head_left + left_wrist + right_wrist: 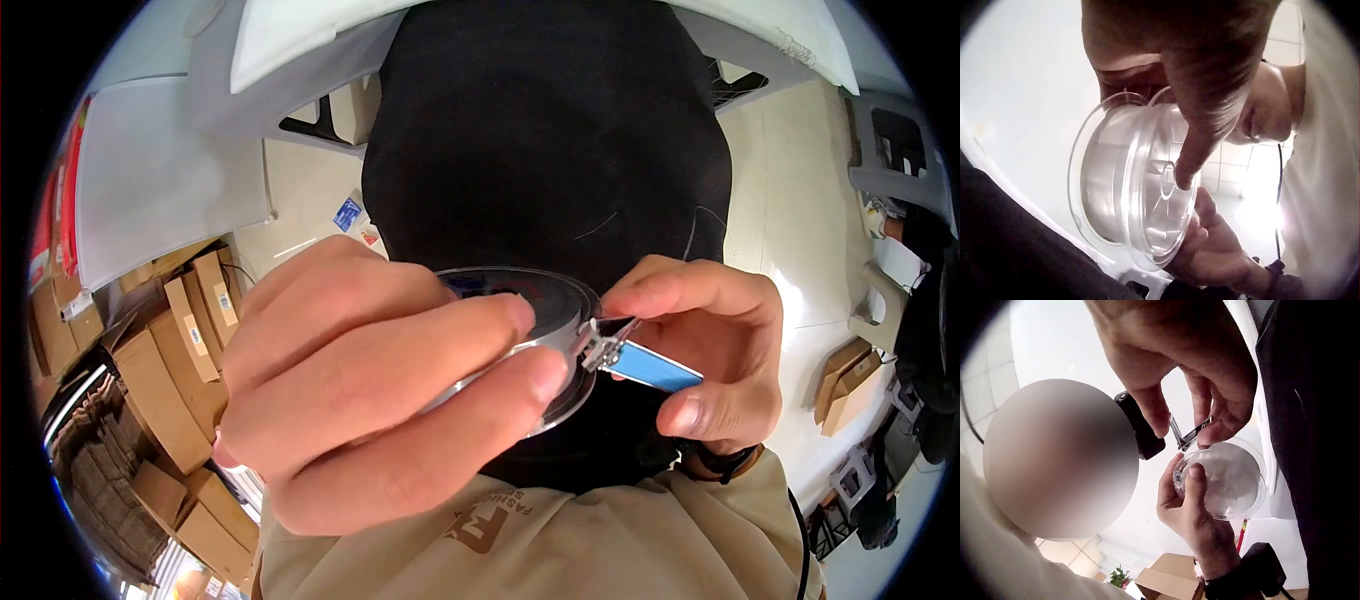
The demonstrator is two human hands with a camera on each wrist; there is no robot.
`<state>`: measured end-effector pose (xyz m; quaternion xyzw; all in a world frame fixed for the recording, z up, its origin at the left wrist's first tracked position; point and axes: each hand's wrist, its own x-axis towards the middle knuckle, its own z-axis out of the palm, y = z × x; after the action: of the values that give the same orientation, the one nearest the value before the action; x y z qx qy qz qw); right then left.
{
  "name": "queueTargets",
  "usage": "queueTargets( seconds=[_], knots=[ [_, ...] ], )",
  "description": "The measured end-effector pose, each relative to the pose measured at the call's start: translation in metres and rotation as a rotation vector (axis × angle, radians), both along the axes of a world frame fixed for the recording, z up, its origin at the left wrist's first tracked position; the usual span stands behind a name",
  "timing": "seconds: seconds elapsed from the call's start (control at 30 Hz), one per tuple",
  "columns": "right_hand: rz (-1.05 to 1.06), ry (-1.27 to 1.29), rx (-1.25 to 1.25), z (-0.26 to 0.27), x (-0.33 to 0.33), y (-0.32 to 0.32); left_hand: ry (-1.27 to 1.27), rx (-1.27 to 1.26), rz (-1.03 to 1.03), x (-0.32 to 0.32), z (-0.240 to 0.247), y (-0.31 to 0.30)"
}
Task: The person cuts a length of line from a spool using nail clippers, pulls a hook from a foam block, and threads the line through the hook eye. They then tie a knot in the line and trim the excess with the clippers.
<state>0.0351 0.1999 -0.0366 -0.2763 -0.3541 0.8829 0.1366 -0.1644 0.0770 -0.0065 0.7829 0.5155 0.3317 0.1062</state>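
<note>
My left hand grips a clear plastic spool wound with pale, see-through line. In the left wrist view its thumb presses at the spool's hub, and the fingers wrap over the far side. My right hand pinches a nail clipper with a blue lever between thumb and fingers. In the right wrist view the clipper's lever stands swung away from its body, and its head points at the spool's rim. The left fingertips lie right beside the clipper's head in the head view.
Black cloth spreads below the hands, with a thin loose strand on it. A white table edge runs along the top. Cardboard boxes stack at the left, another box stands at the right near a grey stool.
</note>
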Motion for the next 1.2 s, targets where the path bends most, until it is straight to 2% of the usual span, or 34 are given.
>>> queueTargets(
  seconds=[0.23, 0.6, 0.73, 0.87, 1.07, 1.2],
  knots=[
    [0.094, 0.14, 0.407, -0.005, 0.007, 0.006, -0.054, -0.064, 0.065, 0.004, -0.001, -0.001],
    [0.127, 0.222, 0.646, -0.013, 0.004, 0.008, -0.073, 0.071, 0.126, 0.009, -0.017, 0.002],
    [0.179, 0.184, 0.673, -0.011, 0.001, 0.007, -0.084, 0.183, 0.145, 0.011, -0.028, 0.006],
    [0.203, 0.136, 0.587, -0.017, -0.01, -0.004, -0.062, 0.245, 0.138, 0.003, -0.039, 0.002],
    [0.287, 0.112, 0.477, -0.023, -0.037, -0.022, -0.111, 0.399, 0.325, -0.009, -0.055, -0.018],
    [0.324, 0.1, 0.378, -0.024, -0.049, -0.03, -0.102, 0.386, 0.357, -0.017, -0.056, -0.033]
  ],
)
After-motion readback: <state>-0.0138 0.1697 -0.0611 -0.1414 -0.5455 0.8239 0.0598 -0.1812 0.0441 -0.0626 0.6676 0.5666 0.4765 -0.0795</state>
